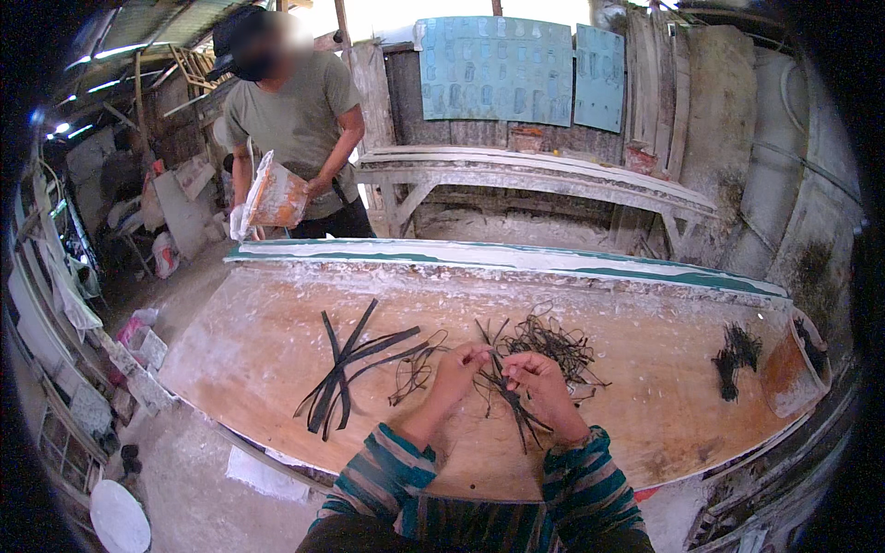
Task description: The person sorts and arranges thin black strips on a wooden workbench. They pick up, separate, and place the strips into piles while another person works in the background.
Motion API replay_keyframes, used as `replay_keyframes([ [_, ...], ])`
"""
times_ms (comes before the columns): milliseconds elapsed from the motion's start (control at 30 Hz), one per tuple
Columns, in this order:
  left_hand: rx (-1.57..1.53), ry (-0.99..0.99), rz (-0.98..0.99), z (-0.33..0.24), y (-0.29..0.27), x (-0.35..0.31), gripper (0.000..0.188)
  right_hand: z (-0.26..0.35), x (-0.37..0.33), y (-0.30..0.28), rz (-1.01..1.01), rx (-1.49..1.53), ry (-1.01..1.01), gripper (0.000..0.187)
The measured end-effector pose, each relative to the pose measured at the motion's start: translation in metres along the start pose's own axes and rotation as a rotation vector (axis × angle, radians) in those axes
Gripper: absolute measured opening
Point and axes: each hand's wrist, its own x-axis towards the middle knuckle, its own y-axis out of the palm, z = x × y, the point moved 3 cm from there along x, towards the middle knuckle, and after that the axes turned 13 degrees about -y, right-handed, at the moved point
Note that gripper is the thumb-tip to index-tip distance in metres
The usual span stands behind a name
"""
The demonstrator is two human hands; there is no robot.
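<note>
Over the middle of the wooden tabletop [258,341], both my hands work at a small crossed bundle of thin black strips [522,417]. My left hand [456,373] pinches the bundle from its left side, fingertips pressed together. From the right, my right hand [544,387] is closed, thumb and fingers pinched at the same crossing; the exact grip is too small to make out. A tangled heap of thin black cords [558,350] lies just behind my right hand. Left of my left hand are a few loose black cords [413,373] and several wider black strips [343,369], crossed over each other.
A black bunch [736,359] lies at the right, beside a tipped orange bucket [795,373] with dark material inside. A white-smeared green board [498,256] edges the table's far side. Beyond it, a person [295,120] tilts an orange bucket [279,195]. A whitened bench [525,170] stands behind.
</note>
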Motion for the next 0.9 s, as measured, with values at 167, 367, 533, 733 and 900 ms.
replay_keyframes([
  [167, -0.198, -0.074, 0.21, -0.003, 0.004, -0.002, 0.03, -0.002, 0.002, -0.006, -0.177, -0.077, -0.044, 0.032],
  [367, -0.317, -0.098, 0.632, -0.004, 0.02, -0.011, 0.04, 0.005, 0.003, -0.018, -0.219, -0.58, -0.299, 0.034],
  [533, -0.382, -0.125, 0.634, -0.01, 0.031, -0.023, 0.035, 0.005, 0.012, -0.039, -0.308, -0.404, -0.294, 0.028],
  [733, -0.07, 0.006, 0.094, -0.006, 0.005, -0.007, 0.019, -0.008, 0.012, -0.045, -0.25, -0.578, -0.327, 0.016],
  [900, -0.061, 0.084, -0.202, 0.0, -0.019, 0.008, 0.011, 0.01, 0.0, -0.008, 0.068, -0.831, -0.386, 0.008],
])
